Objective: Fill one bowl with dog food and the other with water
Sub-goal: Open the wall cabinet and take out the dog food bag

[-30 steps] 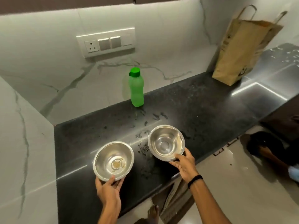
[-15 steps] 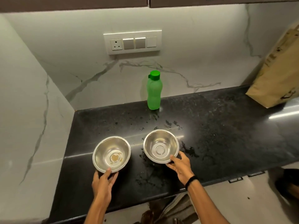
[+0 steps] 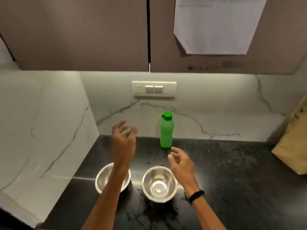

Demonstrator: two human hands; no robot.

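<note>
Two steel bowls stand side by side on the black counter (image 3: 232, 171). The left bowl (image 3: 103, 179) is partly hidden by my left forearm. The right bowl (image 3: 159, 184) looks bare inside. Behind them, against the marble wall, a green bottle (image 3: 166, 130) stands upright with its cap on. My left hand (image 3: 123, 141) is raised above the counter, fingers spread, holding nothing, left of the bottle. My right hand (image 3: 181, 161) hovers just below the bottle's base, fingers apart and holding nothing; a black band sits on its wrist.
A brown paper bag (image 3: 292, 143) leans at the right edge of the counter. A switch plate (image 3: 154, 89) is on the wall above the bottle. Brown upper cabinets (image 3: 83, 34) hang overhead with a paper sheet (image 3: 216, 24) on the right door. Water spots mark the counter.
Both hands have let go of the bowls' rims and risen toward the green bottle. The bowls rest on the counter. The camera has tilted up, showing the cabinets.
</note>
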